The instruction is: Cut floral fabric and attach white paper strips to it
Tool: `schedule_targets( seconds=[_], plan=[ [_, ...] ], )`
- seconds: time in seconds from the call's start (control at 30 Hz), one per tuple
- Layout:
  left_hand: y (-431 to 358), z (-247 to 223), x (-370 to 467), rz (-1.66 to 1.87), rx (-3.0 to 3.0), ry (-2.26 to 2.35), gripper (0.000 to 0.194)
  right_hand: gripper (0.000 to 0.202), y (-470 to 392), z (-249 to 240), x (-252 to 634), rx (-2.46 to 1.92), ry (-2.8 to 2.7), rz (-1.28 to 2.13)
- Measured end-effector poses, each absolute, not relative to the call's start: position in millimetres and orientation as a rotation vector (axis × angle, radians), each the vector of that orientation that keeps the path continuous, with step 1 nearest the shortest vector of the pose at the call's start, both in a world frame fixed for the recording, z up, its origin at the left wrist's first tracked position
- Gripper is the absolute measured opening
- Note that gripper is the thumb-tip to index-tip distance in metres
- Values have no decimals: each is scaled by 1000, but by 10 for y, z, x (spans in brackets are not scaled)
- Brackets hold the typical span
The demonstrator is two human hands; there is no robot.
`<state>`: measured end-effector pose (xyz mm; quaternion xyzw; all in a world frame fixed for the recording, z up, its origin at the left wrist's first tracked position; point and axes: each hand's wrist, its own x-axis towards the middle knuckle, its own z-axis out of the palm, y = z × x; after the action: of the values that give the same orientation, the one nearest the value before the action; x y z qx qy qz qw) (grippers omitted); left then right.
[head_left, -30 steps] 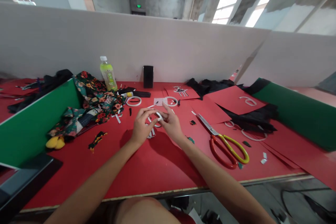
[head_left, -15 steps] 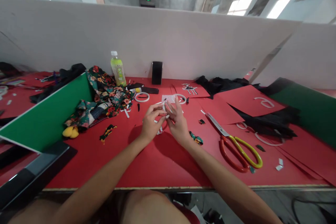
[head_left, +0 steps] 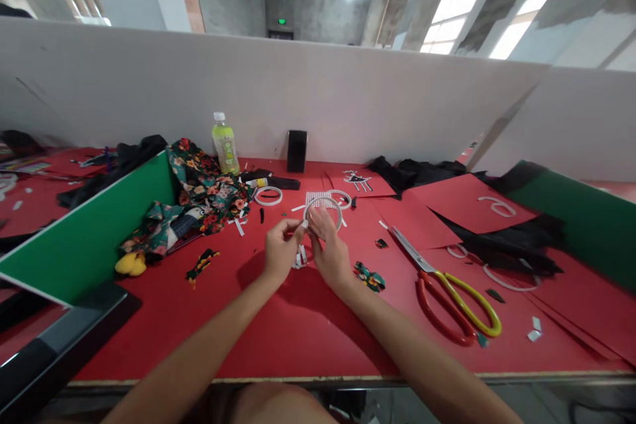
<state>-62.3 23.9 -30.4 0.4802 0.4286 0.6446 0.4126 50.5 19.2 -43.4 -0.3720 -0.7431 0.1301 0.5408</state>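
Pinched at its lower left rim, a thin white ring (head_left: 340, 213) is held between the left hand's (head_left: 279, 250) thumb and fingertips, above the middle of the red table (head_left: 298, 351). The right hand's (head_left: 332, 257) fingers are loosely spread against or just behind the ring; whether they grip it, I can't quite tell. The work looks like handling the ring with both hands, and any shift of it would call for a light, steady pinch on the narrow rim. Half a second earlier the ring sat hidden among the fingers; now its open face shows above them.

Toward the table's front right corner lie the scissors (head_left: 426, 269), red and yellow handles nearest the front edge. Closer in is a floral scrap (head_left: 369, 276), just beside the right wrist, and white strips (head_left: 301, 257) lie beneath the hands. Beyond them, a dotted sheet (head_left: 317, 197) sits between two flat rings, the left one (head_left: 268, 203) and the right one (head_left: 348, 196). At the table's back edge, a phone (head_left: 297, 151) stands upright near a green bottle (head_left: 226, 149), before the pale partition (head_left: 298, 93).
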Motion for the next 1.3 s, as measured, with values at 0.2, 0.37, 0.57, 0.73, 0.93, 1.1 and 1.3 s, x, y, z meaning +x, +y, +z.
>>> schedule_targets(
  seconds=[0.2,0.37,0.57,0.73,0.93,1.1,1.3],
  plan=[
    [245,-299,-615,1600,1069,1044,21,58,173,-421,501,-863,-1746,317],
    [251,-343,-601,1606,1020,1062,20,57,161,-400,492,-935,-1752,379],
    [242,-333,-584,1577,1024,1082,27,59,158,-420,473,-968,-1736,395],
    [232,-337,-609,1604,1100,1139,23,68,147,-464,437,-964,-1750,409],
    [231,-353,-597,1624,1096,1140,24,57,186,-513,413,-901,-1672,353],
    [222,-362,-575,1604,1046,1122,31,52,183,-501,410,-990,-1643,364],
    [213,-354,-566,1552,925,1091,40,38,152,-459,420,-1085,-1677,260]
  ],
)
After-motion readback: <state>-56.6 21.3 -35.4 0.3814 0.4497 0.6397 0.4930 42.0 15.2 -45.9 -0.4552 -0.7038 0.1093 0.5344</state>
